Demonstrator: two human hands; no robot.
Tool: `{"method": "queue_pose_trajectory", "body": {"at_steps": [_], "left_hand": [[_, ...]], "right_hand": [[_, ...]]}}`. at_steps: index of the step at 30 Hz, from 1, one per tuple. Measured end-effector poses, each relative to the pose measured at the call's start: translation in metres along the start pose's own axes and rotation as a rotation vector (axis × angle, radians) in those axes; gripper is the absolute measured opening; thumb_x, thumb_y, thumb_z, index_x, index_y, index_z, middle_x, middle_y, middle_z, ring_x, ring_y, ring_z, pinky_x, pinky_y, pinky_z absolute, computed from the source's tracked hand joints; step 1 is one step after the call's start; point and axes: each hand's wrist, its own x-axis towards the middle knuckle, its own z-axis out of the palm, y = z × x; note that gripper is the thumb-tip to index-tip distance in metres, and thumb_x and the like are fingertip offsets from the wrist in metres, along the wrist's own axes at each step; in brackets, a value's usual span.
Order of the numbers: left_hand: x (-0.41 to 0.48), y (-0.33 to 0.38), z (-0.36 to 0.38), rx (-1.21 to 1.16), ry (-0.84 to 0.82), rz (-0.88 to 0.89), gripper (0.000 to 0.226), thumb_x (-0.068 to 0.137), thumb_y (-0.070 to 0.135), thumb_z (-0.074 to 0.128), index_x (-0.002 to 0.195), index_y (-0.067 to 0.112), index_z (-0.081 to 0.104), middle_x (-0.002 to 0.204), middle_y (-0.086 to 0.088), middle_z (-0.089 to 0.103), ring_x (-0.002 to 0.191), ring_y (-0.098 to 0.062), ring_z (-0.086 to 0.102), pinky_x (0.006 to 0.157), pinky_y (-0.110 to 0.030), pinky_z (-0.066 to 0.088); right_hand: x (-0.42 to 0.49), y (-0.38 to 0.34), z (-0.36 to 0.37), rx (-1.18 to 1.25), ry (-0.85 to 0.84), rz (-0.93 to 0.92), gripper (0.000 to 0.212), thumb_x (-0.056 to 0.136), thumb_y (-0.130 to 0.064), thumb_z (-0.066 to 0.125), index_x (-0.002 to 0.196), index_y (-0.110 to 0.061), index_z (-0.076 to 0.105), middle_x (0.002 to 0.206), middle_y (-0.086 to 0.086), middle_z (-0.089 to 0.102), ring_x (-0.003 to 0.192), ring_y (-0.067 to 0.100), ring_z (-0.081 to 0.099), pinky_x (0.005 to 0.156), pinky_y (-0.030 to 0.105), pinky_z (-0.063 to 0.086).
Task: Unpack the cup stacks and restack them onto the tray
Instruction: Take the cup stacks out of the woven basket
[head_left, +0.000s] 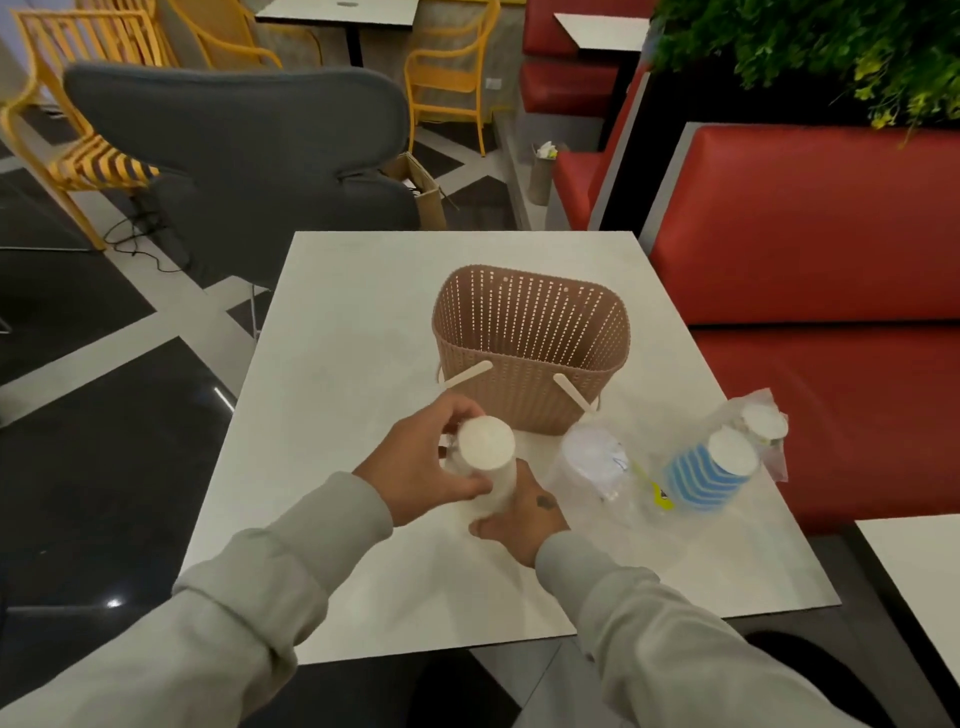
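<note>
The left hand (421, 462) is curling round the top of a tall white stack of paper cups (485, 449) over the pale square table (353, 338). The right hand (519, 514) is gripping the same stack lower down, so both hands are clamping it close together. Just behind the stack, a brown woven plastic basket (530, 395) is sitting. Further right, a crumpled clear plastic wrapper (592, 467) is lying beside a blue-and-white striped stack of cups (711, 475).
</note>
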Motion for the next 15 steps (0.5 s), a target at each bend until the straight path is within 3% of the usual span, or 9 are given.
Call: {"method": "queue_pose_trajectory", "body": {"at_steps": [4, 6, 8, 11, 13, 15], "left_hand": [[0.01, -0.006, -0.006, 0.032, -0.082, 0.016, 0.07, 0.06, 0.032, 0.095, 0.113, 0.042, 0.05, 0.118, 0.021, 0.059, 0.113, 0.001, 0.055, 0.097, -0.023, 0.05], [0.016, -0.005, -0.014, 0.012, -0.111, 0.011, 0.079, 0.054, 0.049, 0.093, 0.12, 0.043, 0.051, 0.12, 0.023, 0.059, 0.115, 0.004, 0.054, 0.098, -0.022, 0.047], [0.023, -0.003, -0.024, -0.023, -0.107, 0.011, 0.077, 0.054, 0.064, 0.084, 0.121, 0.042, 0.054, 0.118, 0.021, 0.062, 0.113, 0.007, 0.056, 0.097, -0.023, 0.047], [0.037, 0.004, -0.038, -0.092, -0.016, 0.03, 0.057, 0.07, 0.068, 0.074, 0.114, 0.034, 0.062, 0.109, 0.014, 0.068, 0.107, 0.004, 0.061, 0.088, -0.021, 0.05], [0.051, 0.005, -0.046, -0.093, 0.124, 0.04, 0.039, 0.078, 0.055, 0.072, 0.107, 0.029, 0.066, 0.102, 0.012, 0.071, 0.098, 0.002, 0.065, 0.081, -0.017, 0.051], [0.066, 0.003, -0.052, -0.056, 0.279, 0.05, 0.022, 0.085, 0.036, 0.075, 0.103, 0.025, 0.068, 0.101, 0.01, 0.071, 0.093, -0.003, 0.067, 0.081, -0.019, 0.053]], "right_hand": [[0.002, -0.01, -0.006, -0.178, -0.038, 0.068, 0.078, 0.088, -0.008, 0.064, 0.152, -0.027, 0.023, 0.138, 0.008, 0.05, 0.12, 0.029, 0.052, 0.094, 0.032, 0.045], [0.002, -0.015, -0.017, -0.244, -0.044, 0.091, 0.086, 0.089, -0.007, 0.061, 0.158, -0.026, 0.015, 0.152, 0.007, 0.041, 0.136, 0.027, 0.046, 0.105, 0.033, 0.043], [-0.002, -0.021, -0.032, -0.303, -0.023, 0.085, 0.083, 0.089, -0.01, 0.06, 0.158, -0.026, 0.018, 0.155, 0.005, 0.04, 0.138, 0.025, 0.046, 0.111, 0.038, 0.042], [-0.013, -0.038, -0.064, -0.319, 0.094, -0.029, 0.057, 0.091, -0.013, 0.059, 0.144, -0.026, 0.044, 0.135, -0.001, 0.059, 0.122, 0.022, 0.06, 0.106, 0.031, 0.046], [-0.024, -0.054, -0.089, -0.077, 0.244, -0.088, 0.037, 0.091, -0.008, 0.059, 0.124, -0.025, 0.058, 0.109, 0.001, 0.069, 0.095, 0.022, 0.073, 0.089, 0.037, 0.059], [-0.027, -0.067, -0.112, 0.116, 0.431, -0.123, 0.023, 0.091, -0.007, 0.059, 0.11, -0.018, 0.065, 0.093, 0.004, 0.07, 0.076, 0.02, 0.074, 0.077, 0.04, 0.063]]}}
